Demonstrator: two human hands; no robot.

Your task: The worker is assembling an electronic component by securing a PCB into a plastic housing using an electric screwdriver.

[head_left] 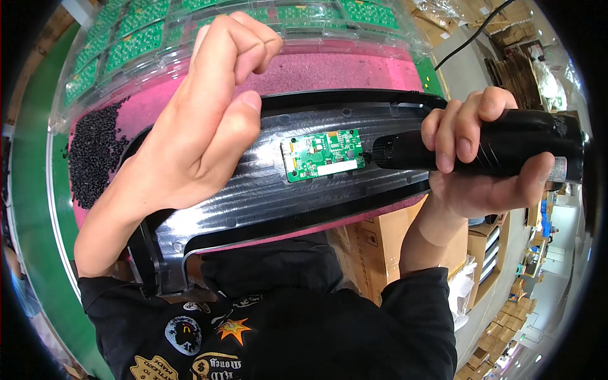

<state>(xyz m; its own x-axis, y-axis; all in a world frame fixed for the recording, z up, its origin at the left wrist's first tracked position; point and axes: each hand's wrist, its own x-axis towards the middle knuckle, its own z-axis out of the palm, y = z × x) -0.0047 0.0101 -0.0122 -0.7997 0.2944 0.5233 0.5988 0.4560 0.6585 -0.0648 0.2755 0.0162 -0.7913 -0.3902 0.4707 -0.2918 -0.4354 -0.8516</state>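
Observation:
A black plastic housing point(253, 212) lies in front of me, hollow side up, with a green circuit board point(324, 154) seated in its middle. Dark screw heads show at several of the board's corners. My right hand point(472, 142) is wrapped round a black electric screwdriver point(506, 140), held nearly level. Its narrow nose points left, and the tip is at the board's right edge. Over the housing's left part, my left hand point(218, 114) is raised with its fingers curled in and the thumb a little apart from them. Whatever those fingers may hold is hidden.
On the pink mat point(329, 71), a heap of small black screws point(95, 149) lies at the left. Clear plastic trays of green boards point(136, 44) stand at the far side. A cardboard box point(386, 244) is below the mat's near edge, and a black cable point(475, 31) hangs at upper right.

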